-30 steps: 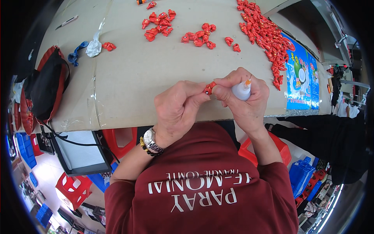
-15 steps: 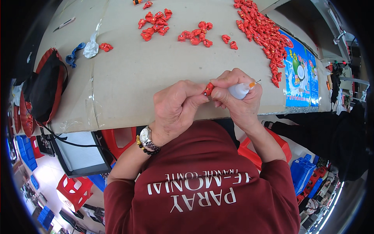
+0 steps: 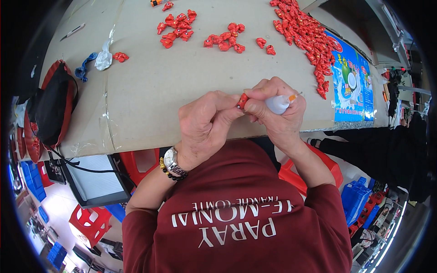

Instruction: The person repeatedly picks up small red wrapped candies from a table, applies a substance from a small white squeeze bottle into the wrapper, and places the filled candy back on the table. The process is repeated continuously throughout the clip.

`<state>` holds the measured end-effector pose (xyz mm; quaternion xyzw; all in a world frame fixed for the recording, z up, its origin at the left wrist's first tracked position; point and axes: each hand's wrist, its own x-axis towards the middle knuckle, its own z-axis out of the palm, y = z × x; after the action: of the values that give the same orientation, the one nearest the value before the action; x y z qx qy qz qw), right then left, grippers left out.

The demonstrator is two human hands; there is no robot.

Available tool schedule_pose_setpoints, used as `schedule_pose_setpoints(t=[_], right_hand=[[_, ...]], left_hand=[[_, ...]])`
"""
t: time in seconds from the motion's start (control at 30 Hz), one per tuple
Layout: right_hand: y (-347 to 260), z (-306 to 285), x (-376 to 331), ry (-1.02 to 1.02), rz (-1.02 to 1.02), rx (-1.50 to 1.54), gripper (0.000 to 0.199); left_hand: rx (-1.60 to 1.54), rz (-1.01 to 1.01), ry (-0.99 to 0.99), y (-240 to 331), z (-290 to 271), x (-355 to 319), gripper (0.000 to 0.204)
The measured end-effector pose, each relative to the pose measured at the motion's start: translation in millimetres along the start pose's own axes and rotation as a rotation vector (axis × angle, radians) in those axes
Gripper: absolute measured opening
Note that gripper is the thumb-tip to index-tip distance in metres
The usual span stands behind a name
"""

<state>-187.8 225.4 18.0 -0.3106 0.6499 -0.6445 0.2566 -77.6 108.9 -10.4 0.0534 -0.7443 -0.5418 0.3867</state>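
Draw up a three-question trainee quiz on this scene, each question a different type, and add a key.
1. Fill the blank: the left hand and right hand together pinch a small piece coloured ____.
2. Multiple choice: where is the squeeze bottle?
A) In the left hand
B) In the right hand
C) Lying on the table
3. True or false: the wristwatch is worn on the left arm.

Key: 1. red; 2. B; 3. true.
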Motion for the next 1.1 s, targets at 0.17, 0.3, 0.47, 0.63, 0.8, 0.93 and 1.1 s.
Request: schedule_pose_setpoints(t=[0.17,0.3,0.47,0.63,0.8,0.93,1.1], right_hand=[[-20.0,-3.0,14.8,-0.041,0.009,-0.185,0.018],[-12.0,-9.8,26.5,-0.112,-0.244,-0.294,0.021],[-9.8,-9.0,26.4,-0.171,-0.109,-0.197,0.018],[-10.5,-7.7,20.4,-0.126,0.172,0.022,0.011],[-6.4,-5.8,17.3,-0.109,0.26,0.126,0.012],[-6.9,-2.8,14.3,-0.092,0.337,0.191,0.013],[-2.9,-0.2,9.7,-0.064,0.341,0.229,0.014]], left_hand=[[-0.432,-0.361,0.025,-3.1,-0.2,0.2,0.009],[-0.87,-0.766,0.058,5.7,-6.2,7.4,0.013],[-1.007,-0.958,-0.01,9.0,-12.8,5.0,0.016],[-0.664,-0.813,-0.015,12.4,-8.4,3.6,0.021],[-0.372,-0.541,-0.037,8.5,-7.6,-0.7,0.011],[-0.331,-0.462,-0.032,3.3,-6.7,-5.0,0.006],[-0.269,-0.432,-0.038,0.9,-5.7,-5.7,0.003]])
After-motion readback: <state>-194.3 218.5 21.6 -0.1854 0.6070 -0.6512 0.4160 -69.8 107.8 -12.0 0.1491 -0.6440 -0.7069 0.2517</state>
